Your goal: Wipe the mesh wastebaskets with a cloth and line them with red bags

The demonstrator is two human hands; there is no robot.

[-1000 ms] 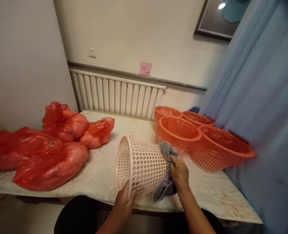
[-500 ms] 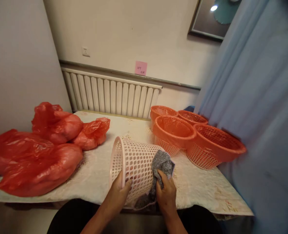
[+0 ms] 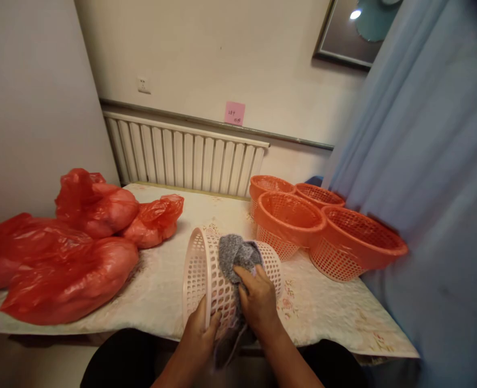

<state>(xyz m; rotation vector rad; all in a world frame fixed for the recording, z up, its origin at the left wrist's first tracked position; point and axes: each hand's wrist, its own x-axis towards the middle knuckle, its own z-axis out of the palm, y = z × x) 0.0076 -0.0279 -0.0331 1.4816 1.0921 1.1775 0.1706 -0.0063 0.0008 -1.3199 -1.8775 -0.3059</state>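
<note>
A pale pink perforated plastic basket (image 3: 270, 264) lies tipped on its side at the table's front edge, its mouth facing left. My left hand (image 3: 200, 328) grips the rim from below, thumb outside and fingers partly hidden inside. In my right hand (image 3: 258, 299) a grey cloth (image 3: 232, 256) is bunched and pressed against the basket's upper side near the rim. One end of the cloth hangs down in front of the basket.
Several orange baskets lined with red plastic (image 3: 290, 213) stand at the right beside a blue curtain (image 3: 424, 161). Stuffed red plastic bags (image 3: 72, 275) lie on the left of the cloth-covered table (image 3: 335, 312). Behind it is a white radiator (image 3: 185, 151).
My right hand has slid the grey cloth leftward along the basket, from near its base toward the rim. My left hand still holds the rim in nearly the same place.
</note>
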